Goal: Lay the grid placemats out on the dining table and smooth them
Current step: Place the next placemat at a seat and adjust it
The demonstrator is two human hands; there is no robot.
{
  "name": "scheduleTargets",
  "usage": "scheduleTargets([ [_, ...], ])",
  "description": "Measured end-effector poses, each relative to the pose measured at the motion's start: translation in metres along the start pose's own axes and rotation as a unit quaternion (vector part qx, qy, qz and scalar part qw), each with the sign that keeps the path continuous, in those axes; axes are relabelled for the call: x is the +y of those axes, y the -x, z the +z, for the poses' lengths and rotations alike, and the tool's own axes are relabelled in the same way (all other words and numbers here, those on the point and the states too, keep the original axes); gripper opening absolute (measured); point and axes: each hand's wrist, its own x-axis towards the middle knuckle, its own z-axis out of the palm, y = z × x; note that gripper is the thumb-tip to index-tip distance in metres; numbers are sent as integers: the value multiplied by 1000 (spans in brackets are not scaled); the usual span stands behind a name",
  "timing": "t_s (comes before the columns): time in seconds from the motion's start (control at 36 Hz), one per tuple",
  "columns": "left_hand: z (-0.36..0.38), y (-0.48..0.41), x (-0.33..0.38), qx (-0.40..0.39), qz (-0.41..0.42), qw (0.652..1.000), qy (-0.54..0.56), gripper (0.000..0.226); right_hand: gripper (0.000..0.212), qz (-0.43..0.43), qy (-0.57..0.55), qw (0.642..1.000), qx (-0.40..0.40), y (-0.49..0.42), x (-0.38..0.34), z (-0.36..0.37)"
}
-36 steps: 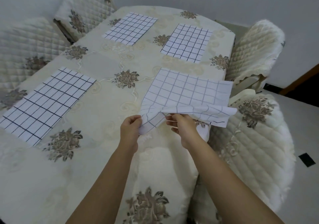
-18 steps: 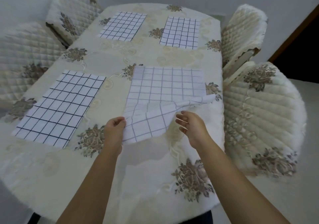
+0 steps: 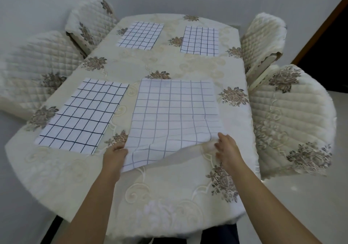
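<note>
Laying step: fourth grid placemat at 5 o'clock on dining table, near edge lifted, rippled (three other placemats look flat). Left hand pinches its 7 o'clock corner; right hand fingers apart, touching 5 o'clock corner. Next: drop edge, smooth outward.
</note>
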Motion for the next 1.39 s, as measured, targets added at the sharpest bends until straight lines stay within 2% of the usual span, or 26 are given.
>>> scheduleTargets([
  [0.06, -6, 1, -2, -3, -12, 1000, -11, 26, 56, -13, 21, 1000, 8, -1, -2, 1],
  [0.08, -10, 1, -3, -8, -19, 1000, -21, 24, 55, -20, 31, 999, 14, -1, -3, 1],
  [0.19, -22, 5, -8, -69, -58, 995, -48, 10, 25, -57, 99, 993, 31, 2, -4, 1],
  [0.33, -33, 10, -9, -86, -82, 993, -19, 10, 9, -160, 195, 967, 27, 16, -11, -1],
  [0.47, -38, 16, 4, -96, -96, 990, 49, 10, 30, -205, 228, 952, 11, 24, -23, -1],
  [0.53, -40, 17, 7, -91, -87, 991, 52, 12, 30, -204, 239, 949, 5, 24, -25, 0],
  [0.58, -41, 18, 10, -87, -75, 992, 52, 11, 20, -209, 259, 943, 10, 23, -26, 1],
  [0.64, -41, 21, 13, -91, -63, 992, 54, 5, 11, -198, 274, 941, 26, 21, -27, 2],
  [0.75, -45, 25, 22, -102, -40, 992, 67, 35, 38, -145, 258, 954, 42, 19, -33, 0],
  [0.83, -52, 30, 30, -133, -35, 987, 80, 37, 46, -124, 224, 967, 4, 23, -41, -6],
  [0.97, -60, 40, 48, -176, -27, 982, 60, 22, 25, -95, 201, 971, -91, 34, -57, -18],
  [1.06, -64, 41, 58, -193, -42, 980, 12, 21, 18, -72, 181, 975, -103, 36, -61, -23],
  [1.19, -70, 42, 68, -216, -93, 971, -37, 18, 13, 12, 289, 952, -103, 28, -68, -23],
  [1.25, -69, 43, 73, -239, -89, 967, -20, 21, 15, 56, 243, 962, -115, 31, -68, -24],
  [1.31, -68, 45, 78, -253, -86, 963, 17, 26, 19, 63, 94, 983, -143, 33, -65, -25],
  [1.36, -67, 44, 82, -256, -96, 960, 56, 26, 17, 56, -21, 986, -152, 38, -66, -23],
  [1.39, -66, 43, 84, -252, -102, 960, 72, 25, 25, 61, -62, 987, -137, 39, -67, -22],
])
